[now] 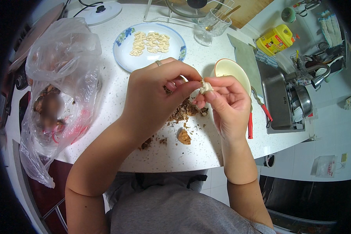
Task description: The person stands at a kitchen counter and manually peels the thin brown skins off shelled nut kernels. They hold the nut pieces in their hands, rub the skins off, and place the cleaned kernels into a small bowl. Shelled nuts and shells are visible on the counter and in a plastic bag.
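Note:
Between the fingertips of both hands is a pale peeled walnut kernel piece [206, 87]. My left hand [161, 90], with a ring on one finger, pinches its left side. From the right, my right hand [229, 102] holds it between thumb and fingers. Brown walnut shell and skin fragments [188, 110] lie on the counter beneath, partly hidden by my hands. A larger walnut shell piece [184, 137] rests nearer to me. Pale kernels [151, 43] are laid in rows on an oval white plate [121, 60] with blue flowers. Behind my right hand stands a cream bowl [235, 70].
A plastic bag [64, 49] with walnuts [38, 103] lies at the left. Right of the bowl is a red-handled metal tool [250, 125], near the steel sink [276, 99]. A glass goblet [215, 25] and wire rack [155, 20] stand behind. The counter's edge [169, 171] is near my body.

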### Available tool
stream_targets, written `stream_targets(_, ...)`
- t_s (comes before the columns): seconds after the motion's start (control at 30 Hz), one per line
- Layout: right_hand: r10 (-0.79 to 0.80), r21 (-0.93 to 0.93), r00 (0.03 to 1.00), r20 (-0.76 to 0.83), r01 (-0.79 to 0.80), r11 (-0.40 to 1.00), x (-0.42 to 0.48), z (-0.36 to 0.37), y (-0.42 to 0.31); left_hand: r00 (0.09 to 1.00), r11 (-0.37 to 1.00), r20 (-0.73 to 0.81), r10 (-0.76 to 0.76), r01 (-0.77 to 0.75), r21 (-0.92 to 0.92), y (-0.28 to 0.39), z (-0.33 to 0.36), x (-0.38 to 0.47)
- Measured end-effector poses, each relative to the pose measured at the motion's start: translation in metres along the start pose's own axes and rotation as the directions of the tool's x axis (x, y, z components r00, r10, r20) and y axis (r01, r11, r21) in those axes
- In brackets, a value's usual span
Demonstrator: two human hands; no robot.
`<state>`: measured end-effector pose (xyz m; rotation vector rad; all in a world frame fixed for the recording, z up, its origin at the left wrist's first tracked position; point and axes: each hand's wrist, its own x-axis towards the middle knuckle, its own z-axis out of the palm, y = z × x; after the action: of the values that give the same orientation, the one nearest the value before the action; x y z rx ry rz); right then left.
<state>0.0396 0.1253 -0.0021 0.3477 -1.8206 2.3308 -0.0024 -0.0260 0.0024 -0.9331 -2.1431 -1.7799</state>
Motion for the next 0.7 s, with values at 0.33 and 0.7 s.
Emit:
stream_targets(0.33, 0.025, 0.033, 1.000, 0.013, -0.026, 0.999, -0.0003, -0.0009, 0.0003, 0.994, 0.967, 0.045, -0.102, 0.109, -0.231, 0.0008, 0.0002, -0.0003)
stream_targets(0.7, 0.021, 0.031, 1.000, -0.016, -0.020, 0.999, -0.0006, 0.0005, -0.0018, 1.000, 0.969, 0.027, -0.013, 0.020, -0.246, -0.0027, 0.0043, 0.0002)
